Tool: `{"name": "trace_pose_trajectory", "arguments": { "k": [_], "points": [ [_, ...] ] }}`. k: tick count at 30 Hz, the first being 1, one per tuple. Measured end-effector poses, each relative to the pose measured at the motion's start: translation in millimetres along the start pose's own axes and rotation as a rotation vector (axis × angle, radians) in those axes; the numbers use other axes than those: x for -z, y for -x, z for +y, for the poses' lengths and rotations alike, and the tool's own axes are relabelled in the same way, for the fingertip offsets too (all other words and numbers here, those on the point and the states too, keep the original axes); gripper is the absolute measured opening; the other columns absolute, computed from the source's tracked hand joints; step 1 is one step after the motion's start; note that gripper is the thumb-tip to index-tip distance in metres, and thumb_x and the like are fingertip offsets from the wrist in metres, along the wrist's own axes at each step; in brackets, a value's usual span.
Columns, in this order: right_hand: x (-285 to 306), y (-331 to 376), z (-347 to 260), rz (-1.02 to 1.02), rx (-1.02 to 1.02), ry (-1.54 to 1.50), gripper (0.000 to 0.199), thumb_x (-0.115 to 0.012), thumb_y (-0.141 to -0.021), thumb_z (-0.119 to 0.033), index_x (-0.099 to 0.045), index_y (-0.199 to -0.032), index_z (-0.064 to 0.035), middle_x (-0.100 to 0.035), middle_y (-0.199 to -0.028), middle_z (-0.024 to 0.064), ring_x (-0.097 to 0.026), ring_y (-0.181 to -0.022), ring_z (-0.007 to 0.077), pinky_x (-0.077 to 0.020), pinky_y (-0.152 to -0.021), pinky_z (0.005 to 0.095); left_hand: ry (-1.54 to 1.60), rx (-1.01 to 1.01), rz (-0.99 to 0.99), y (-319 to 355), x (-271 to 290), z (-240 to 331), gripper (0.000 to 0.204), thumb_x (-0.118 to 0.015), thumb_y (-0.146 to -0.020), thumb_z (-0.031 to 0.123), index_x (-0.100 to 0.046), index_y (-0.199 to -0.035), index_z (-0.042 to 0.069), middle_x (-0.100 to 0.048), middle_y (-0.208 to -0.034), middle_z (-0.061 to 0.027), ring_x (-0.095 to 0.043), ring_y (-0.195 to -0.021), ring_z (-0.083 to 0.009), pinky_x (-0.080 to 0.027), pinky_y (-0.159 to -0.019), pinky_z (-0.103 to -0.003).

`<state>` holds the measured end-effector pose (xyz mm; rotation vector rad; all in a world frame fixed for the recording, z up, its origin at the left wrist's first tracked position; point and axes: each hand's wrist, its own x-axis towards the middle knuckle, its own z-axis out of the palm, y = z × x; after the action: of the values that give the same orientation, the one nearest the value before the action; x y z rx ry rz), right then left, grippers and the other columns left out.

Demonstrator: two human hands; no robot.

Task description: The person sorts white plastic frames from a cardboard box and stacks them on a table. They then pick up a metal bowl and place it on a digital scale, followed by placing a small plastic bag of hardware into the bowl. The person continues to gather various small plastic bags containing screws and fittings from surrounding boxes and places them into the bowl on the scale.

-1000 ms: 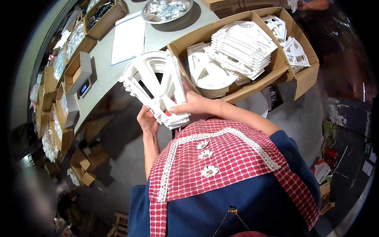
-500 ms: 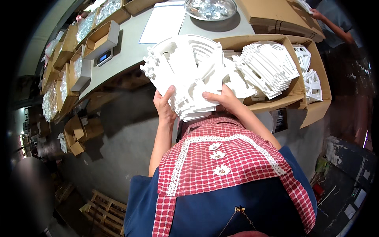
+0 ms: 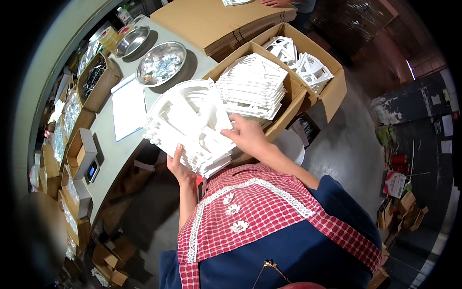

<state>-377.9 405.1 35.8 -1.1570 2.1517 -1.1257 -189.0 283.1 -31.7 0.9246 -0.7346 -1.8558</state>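
Observation:
A thick stack of white, fan-shaped plastic frames (image 3: pixel 185 118) is held up in front of my apron. My left hand (image 3: pixel 181 167) grips its lower left corner, thumb on top and the other fingers hidden beneath. On the right edge, my right hand (image 3: pixel 248 136) has its thumb over the top frame and fingers curled at the side. Just beyond the right hand, more white frames (image 3: pixel 252 84) stand packed in an open cardboard box (image 3: pixel 294 98). The held stack overlaps the near corner of that box.
On the grey table (image 3: pixel 113 153) lie a white sheet (image 3: pixel 129 108), a metal bowl of small clear packets (image 3: pixel 161 63) and a second bowl (image 3: pixel 132 41). Flat cardboard (image 3: pixel 211 24) is piled behind. A second box holds frames (image 3: pixel 313 72). Another person's hand (image 3: pixel 276 2) rests at the far edge.
The view has turned right, so the table and boxes sit further left. Both hands still hold the stack, and the right fingers have shifted along its right edge.

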Motion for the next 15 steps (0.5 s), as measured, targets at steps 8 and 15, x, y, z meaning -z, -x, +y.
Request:
{"name": "trace_pose_trajectory", "arguments": {
  "k": [8,15],
  "points": [
    [-7,10,12,0.104,-0.128,-0.779,0.025,-0.064,-0.091,-0.007,-0.052,-0.111,-0.0009,-0.067,-0.076,0.0049,-0.045,-0.042,0.003,-0.034,-0.034,0.0166,-0.018,0.057,-0.065,-24,-4,-2,0.039,-0.067,-0.084,0.013,-0.055,-0.116,-0.006,-0.064,-0.104,-0.0129,-0.066,-0.09,-0.023,-0.055,-0.08,-0.035],
    [-11,8,14,0.042,-0.062,-0.054,0.033,-0.069,-0.089,-0.023,-0.056,-0.108,-0.0004,-0.066,-0.075,0.0047,-0.051,-0.053,0.0104,-0.0422,-0.051,0.0258,-0.039,0.072,-0.146,-40,-13,6,0.042,-0.069,-0.083,0.013,-0.05,-0.115,-0.005,-0.061,-0.101,-0.0155,-0.066,-0.088,-0.0242,-0.058,-0.077,-0.038]
  ]
}}
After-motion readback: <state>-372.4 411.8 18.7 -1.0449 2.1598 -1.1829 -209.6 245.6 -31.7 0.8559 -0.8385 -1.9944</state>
